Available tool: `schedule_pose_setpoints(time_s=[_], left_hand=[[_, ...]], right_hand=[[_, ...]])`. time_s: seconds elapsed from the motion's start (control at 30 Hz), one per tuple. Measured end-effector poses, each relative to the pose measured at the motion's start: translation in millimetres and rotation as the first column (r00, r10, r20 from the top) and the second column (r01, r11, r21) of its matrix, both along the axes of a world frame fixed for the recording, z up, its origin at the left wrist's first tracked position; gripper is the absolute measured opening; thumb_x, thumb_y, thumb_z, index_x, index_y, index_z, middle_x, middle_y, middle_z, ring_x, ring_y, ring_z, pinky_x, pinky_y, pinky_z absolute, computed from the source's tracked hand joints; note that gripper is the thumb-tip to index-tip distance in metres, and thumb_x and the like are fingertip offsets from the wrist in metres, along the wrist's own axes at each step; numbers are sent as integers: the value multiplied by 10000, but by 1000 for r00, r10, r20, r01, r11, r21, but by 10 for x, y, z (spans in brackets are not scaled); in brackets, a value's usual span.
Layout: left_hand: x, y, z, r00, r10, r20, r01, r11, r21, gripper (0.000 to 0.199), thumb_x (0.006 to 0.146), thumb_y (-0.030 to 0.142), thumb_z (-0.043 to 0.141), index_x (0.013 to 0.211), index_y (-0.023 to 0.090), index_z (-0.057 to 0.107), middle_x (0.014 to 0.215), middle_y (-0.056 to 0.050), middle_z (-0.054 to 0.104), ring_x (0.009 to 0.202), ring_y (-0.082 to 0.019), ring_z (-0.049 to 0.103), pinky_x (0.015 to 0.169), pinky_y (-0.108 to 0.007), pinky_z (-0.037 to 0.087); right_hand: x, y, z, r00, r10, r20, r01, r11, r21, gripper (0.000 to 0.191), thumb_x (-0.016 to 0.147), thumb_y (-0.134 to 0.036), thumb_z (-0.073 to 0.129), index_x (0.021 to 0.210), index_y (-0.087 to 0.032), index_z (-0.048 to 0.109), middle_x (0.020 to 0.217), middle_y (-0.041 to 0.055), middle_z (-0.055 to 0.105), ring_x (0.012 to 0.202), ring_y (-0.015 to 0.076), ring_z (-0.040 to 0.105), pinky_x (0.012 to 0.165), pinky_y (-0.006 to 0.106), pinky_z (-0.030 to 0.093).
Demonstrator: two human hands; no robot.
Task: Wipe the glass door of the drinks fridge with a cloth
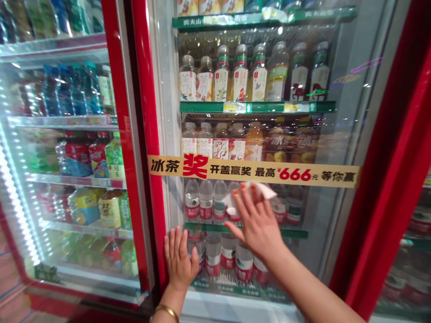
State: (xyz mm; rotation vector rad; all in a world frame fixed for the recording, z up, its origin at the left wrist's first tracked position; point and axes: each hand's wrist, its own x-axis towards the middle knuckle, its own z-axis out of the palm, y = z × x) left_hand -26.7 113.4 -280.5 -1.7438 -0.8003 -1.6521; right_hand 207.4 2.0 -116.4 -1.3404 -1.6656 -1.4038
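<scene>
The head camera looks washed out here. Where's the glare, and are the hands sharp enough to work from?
In the head view, the LED strip on the left cooler door flares white, and reflections streak the glass door; the wide lens bows the red door frame; the left hand and right hand look sharp, without obvious blur.

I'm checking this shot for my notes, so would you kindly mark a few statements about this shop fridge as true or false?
The right hand presses a white cloth against the glass door: true.
The left hand wears a silver watch: false, a gold bangle is on that wrist.
A yellow strip across the door shows the number 666: true.
The shelf behind the hands holds cans: false, it holds water bottles with red labels.
</scene>
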Motion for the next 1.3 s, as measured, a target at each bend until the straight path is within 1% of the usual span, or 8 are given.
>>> schedule_pose_setpoints(time_s=[0.13,0.33,0.53,0.73,0.97,1.07,1.17,1.3], left_hand=[[1,-21,26,1000,-13,-14,13,1000,2,826,999,150,570,1758,147,242,1838,-159,254,1733,-281,202,1437,-517,154],[-14,-29,40,1000,0,-19,0,1000,7,823,1010,148,556,1764,177,228,1845,-131,245,1735,-265,196,1438,-516,152],[-16,-12,33,1000,6,-20,-6,1000,23,815,1005,136,567,1755,152,248,1841,-138,252,1732,-275,204,1434,-512,158],[-31,-6,53,1000,-4,-27,5,999,44,817,1003,129,574,1755,153,255,1840,-140,253,1731,-271,209,1434,-509,161],[-28,21,21,999,-35,-6,35,999,29,832,998,172,582,1762,196,256,1839,-106,265,1726,-263,229,1441,-520,171],[-32,24,6,1000,-31,-6,31,999,28,842,996,171,601,1762,187,252,1836,-123,271,1726,-280,226,1436,-535,179],[-33,32,-2,1000,-18,-16,18,999,31,844,996,175,621,1758,172,258,1829,-147,283,1725,-292,227,1430,-552,181],[-41,48,-17,999,-13,-42,14,999,42,869,983,180,641,1760,175,252,1838,-151,248,1734,-305,194,1430,-577,168]], right_hand=[[217,-71,213,927,-67,-370,126,983,137,980,1090,-588,513,1791,-158,-19,1865,202,26,1721,492,60,1307,783,245],[-474,228,118,986,142,-91,-144,989,-14,1030,1064,-652,521,1790,-145,-6,1831,134,264,1690,381,267,1375,614,241],[-95,33,74,921,-154,-359,182,982,47,1046,1081,-649,462,1771,-98,-98,1860,219,60,1728,434,109,1351,700,225],[-626,303,84,992,36,-124,-39,999,-21,1072,1044,-768,450,1783,-85,81,1857,166,164,1744,341,89,1366,577,301],[580,-195,-158,798,-142,-586,269,953,135,989,1109,-564,456,1766,-160,-162,1846,209,-153,1718,513,3,1261,847,290],[228,-82,-332,820,-144,-553,254,959,126,1062,1072,-627,508,1775,-101,-90,1847,244,-99,1716,510,-51,1273,815,313],[-258,62,-725,992,-48,-119,49,999,5,1058,982,-793,556,1782,-184,226,1867,92,178,1746,379,-32,1286,550,452],[165,-160,-1111,978,-139,-154,142,990,12,963,1036,-694,537,1790,-202,195,1863,94,147,1748,346,-15,1286,540,445]])
